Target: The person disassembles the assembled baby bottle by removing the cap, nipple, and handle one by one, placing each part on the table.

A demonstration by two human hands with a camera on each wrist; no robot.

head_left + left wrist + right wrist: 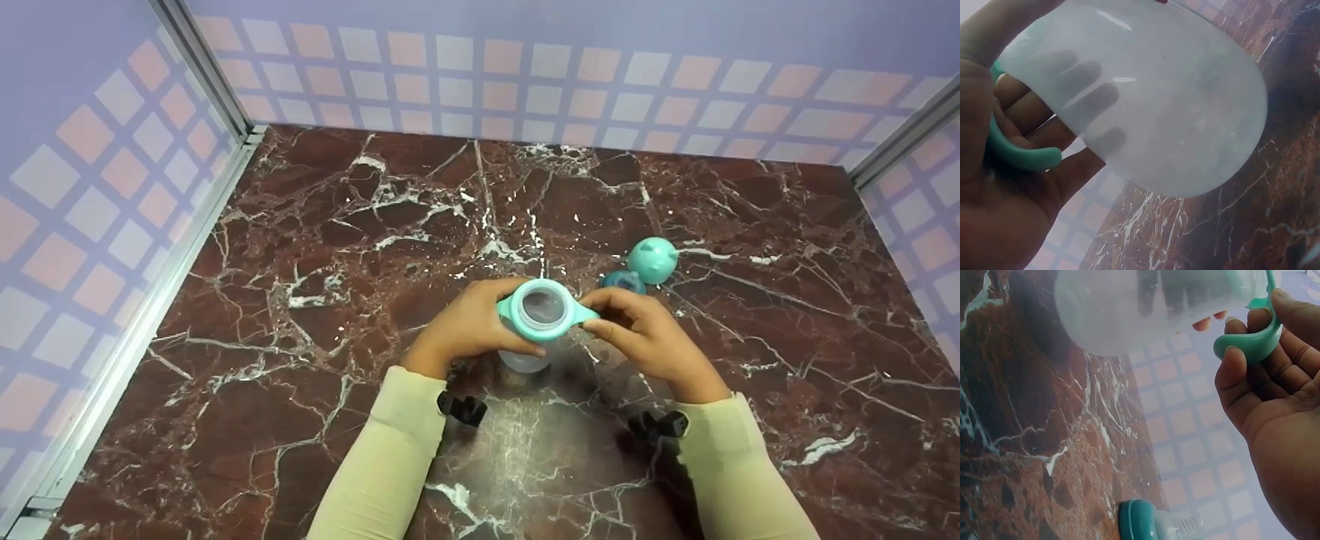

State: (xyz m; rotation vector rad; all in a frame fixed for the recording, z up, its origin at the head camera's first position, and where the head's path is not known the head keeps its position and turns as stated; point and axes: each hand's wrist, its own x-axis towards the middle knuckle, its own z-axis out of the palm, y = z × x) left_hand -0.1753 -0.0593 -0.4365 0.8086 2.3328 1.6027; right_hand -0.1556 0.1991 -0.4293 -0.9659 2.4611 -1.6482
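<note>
A translucent baby bottle (526,362) is held over the table with its open mouth facing up. Round its neck sits a mint-green handle ring (547,334) with a curved handle on either side. My left hand (469,322) grips the bottle from the left; in the left wrist view its fingers show through the bottle wall (1185,112), and one handle (1027,156) curves by the palm. With thumb and fingers, my right hand (649,334) holds the other handle (1252,349).
On the marble-patterned table (315,420), just beyond my right hand, lie a round mint-green cap (652,259) and a darker teal collar (622,282) with a clear teat (1171,524). Tiled-pattern panels (495,82) enclose the table at the back and sides.
</note>
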